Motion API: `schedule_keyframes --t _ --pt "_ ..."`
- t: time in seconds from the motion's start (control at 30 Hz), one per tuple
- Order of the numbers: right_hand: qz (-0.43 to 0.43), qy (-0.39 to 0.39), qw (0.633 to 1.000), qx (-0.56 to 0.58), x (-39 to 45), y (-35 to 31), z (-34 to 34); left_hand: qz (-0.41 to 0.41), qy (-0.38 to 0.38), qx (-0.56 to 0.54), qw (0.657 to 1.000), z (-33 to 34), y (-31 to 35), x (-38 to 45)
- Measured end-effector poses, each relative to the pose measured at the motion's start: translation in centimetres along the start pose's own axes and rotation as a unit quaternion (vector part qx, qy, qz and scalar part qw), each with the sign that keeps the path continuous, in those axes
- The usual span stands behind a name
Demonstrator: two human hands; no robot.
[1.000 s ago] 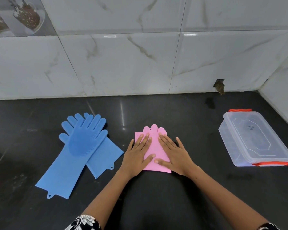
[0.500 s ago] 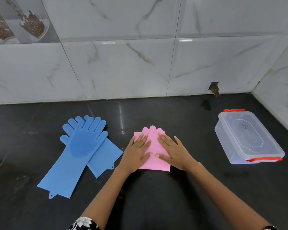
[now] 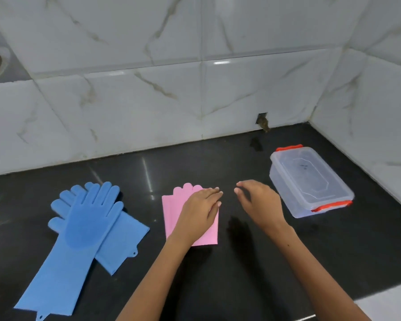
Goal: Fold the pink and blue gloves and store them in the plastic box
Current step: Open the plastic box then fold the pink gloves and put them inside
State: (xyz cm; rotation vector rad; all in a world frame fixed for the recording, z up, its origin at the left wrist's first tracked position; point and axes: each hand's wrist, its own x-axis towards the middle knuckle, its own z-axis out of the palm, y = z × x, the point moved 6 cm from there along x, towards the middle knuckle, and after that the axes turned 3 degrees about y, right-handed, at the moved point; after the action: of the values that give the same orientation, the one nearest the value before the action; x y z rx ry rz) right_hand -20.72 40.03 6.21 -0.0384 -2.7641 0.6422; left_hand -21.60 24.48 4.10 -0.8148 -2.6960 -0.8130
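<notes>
Lidded plastic box [image 3: 310, 179] looks empty; left hand [image 3: 198, 213] flat on pink gloves [image 3: 171, 212], right hand [image 3: 258, 202] loosely spread.

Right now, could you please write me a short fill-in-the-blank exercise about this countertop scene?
1. The left hand lies flat on the folded ____ gloves.
2. The blue gloves lie unfolded and ____ the plastic box.
3. The box's lid is ____.
4. The right hand holds ____.

Missing words: pink; outside; closed; nothing
</notes>
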Motion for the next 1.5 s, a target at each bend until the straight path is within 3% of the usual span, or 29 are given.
schedule_keyframes --t 0.13,0.3,0.43,0.53,0.73,0.83,0.97,1.03,1.1,1.2,1.3,1.5 --pt "0.107 0.105 0.986 -0.072 0.2 6.2 -5.3 0.078 -0.03 0.006 0.996 3.5 4.8 4.8" --pt "0.168 -0.049 0.962 -0.21 0.8 13.1 -5.2 0.135 -0.099 0.071 0.983 9.3 9.2 10.0" --pt "0.075 -0.106 0.958 -0.256 1.2 14.6 -4.5 0.148 -0.152 0.143 0.967 12.2 9.6 12.0" --pt "-0.014 -0.144 0.96 -0.24 1.3 15.6 -4.7 0.155 -0.128 0.155 0.967 12.1 9.7 12.0" --pt "-0.2 -0.229 0.95 -0.073 -0.4 16.2 -5.1 0.08 -0.103 0.038 0.991 9.8 11.5 6.9" --pt "-0.267 -0.267 0.926 -0.021 -1.4 15.3 -5.1 0.051 -0.051 0.081 0.994 8.8 13.2 3.2" --pt "-0.302 -0.252 0.919 0.028 -3.4 14.4 -5.2 -0.001 -0.03 0.125 0.992 8.5 15.3 0.0" --pt "-0.274 -0.199 0.937 0.088 -3.9 14.7 -6.0 -0.024 -0.027 0.139 0.99 8.5 15.5 -0.7" --pt "-0.21 -0.09 0.961 0.155 -3.9 15.6 -7.4 -0.031 -0.022 0.143 0.989 8.0 15.6 -0.7" --pt "-0.037 0.055 0.978 0.199 -3.4 17.8 -8.8 -0.03 -0.031 0.118 0.992 7.7 15.4 -0.6" --pt "0.119 0.011 0.962 0.247 -3.3 19.2 -7.7 -0.035 -0.048 0.104 0.993 7.7 14.9 -0.6" --pt "0.17 -0.011 0.941 0.291 -3.6 19.6 -6.6 -0.051 -0.068 0.084 0.993 8.5 14.3 -0.6"
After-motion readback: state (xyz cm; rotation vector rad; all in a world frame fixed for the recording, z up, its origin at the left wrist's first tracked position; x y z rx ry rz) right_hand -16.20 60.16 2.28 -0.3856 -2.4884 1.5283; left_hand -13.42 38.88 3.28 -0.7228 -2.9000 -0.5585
